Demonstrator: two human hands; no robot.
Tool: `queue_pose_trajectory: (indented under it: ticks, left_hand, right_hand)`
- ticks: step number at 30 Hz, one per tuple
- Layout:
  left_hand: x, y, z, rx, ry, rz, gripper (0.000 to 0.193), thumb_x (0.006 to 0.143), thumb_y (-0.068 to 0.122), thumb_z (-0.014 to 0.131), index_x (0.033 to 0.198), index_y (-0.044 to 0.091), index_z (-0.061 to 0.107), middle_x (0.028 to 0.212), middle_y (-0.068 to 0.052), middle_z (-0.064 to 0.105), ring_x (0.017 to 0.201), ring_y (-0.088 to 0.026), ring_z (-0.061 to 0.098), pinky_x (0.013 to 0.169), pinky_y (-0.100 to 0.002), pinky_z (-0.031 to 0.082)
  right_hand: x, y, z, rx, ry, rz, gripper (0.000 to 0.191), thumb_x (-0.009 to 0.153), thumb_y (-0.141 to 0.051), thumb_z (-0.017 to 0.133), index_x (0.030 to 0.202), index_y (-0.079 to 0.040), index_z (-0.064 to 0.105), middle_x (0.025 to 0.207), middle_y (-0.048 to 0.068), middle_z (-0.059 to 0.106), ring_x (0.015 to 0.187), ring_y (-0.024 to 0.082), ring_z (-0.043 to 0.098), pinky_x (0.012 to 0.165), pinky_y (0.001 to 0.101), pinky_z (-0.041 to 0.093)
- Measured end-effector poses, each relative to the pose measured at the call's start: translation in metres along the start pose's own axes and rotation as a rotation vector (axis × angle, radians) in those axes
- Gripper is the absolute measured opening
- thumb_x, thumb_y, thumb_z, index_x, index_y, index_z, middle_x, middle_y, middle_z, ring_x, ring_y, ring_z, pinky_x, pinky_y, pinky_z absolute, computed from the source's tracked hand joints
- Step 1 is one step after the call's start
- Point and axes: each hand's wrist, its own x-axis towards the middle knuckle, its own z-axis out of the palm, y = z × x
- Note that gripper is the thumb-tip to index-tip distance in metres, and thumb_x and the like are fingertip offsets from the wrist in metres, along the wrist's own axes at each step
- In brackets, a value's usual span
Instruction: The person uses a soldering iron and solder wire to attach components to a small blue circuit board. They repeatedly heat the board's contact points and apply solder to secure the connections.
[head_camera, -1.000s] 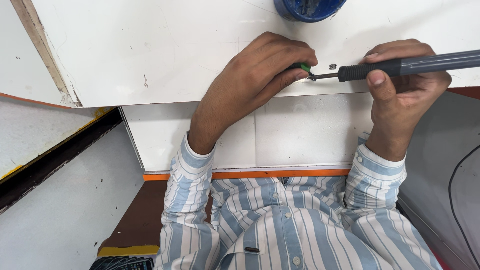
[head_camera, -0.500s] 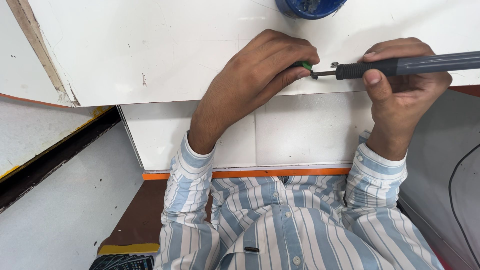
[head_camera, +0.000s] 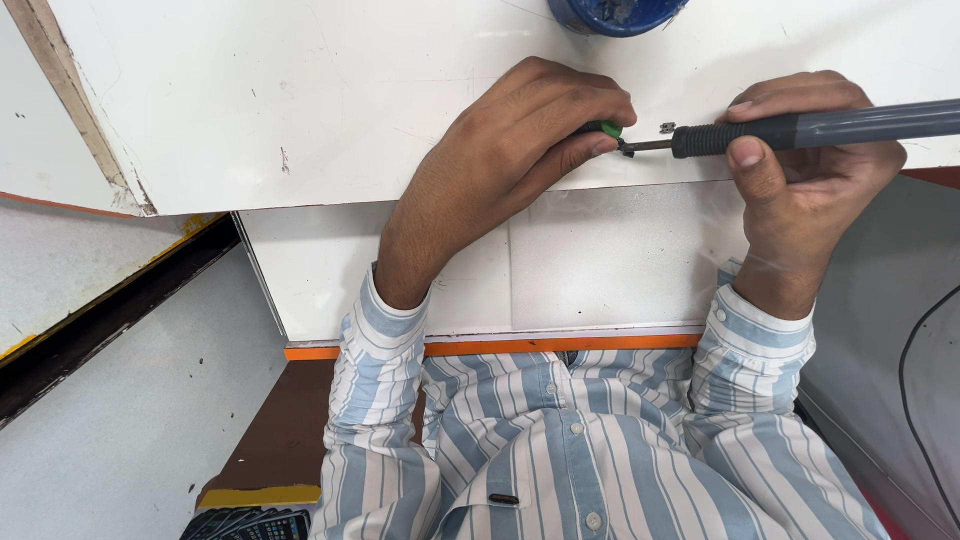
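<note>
Left hand pinches a small green part, right hand grips grey tool (tip at part); blue tub behind on white surface.

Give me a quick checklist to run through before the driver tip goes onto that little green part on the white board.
1. Left hand pinches the green part at the board's edge: ok.
2. Right hand wraps the grey driver firmly, thumb on the grip: ok.
3. Driver tip meets the green part: looks in line, but whether it is seated, cannot tell.
4. Small loose metal piece lies just above the shaft: not ok, it may get knocked.
5. Blue tub stands away from both hands: ok.
6. White board sits flat: cannot tell.
</note>
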Motion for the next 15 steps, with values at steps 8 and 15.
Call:
queue_pose_trajectory:
  ticks: [8, 15]
  left_hand:
    - [-0.0011, 0.0000, -0.0024, -0.012, 0.014, -0.003, 0.025, 0.104, 0.025, 0.069, 0.125, 0.010, 0.066, 0.121, -0.002, 0.071, 0.116, -0.020, 0.065, 0.104, -0.035, 0.055]
    - [-0.0038, 0.0060, -0.0085, -0.009, 0.065, -0.070, 0.031, 0.103, 0.024, 0.069, 0.129, 0.010, 0.064, 0.124, -0.003, 0.069, 0.119, -0.022, 0.062, 0.104, -0.034, 0.056]
  right_hand:
    - [-0.0019, -0.0073, 0.0048, 0.024, 0.041, 0.001, 0.045, 0.102, -0.043, 0.083, 0.104, -0.002, 0.066, 0.094, 0.010, 0.069, 0.086, 0.019, 0.074, 0.081, 0.0292, 0.065]
    - [0.0011, 0.0013, 0.0052, 0.129, 0.113, 0.021, 0.043, 0.101, -0.041, 0.082, 0.106, -0.002, 0.064, 0.087, 0.010, 0.065, 0.077, 0.019, 0.070, 0.076, 0.0306, 0.064]
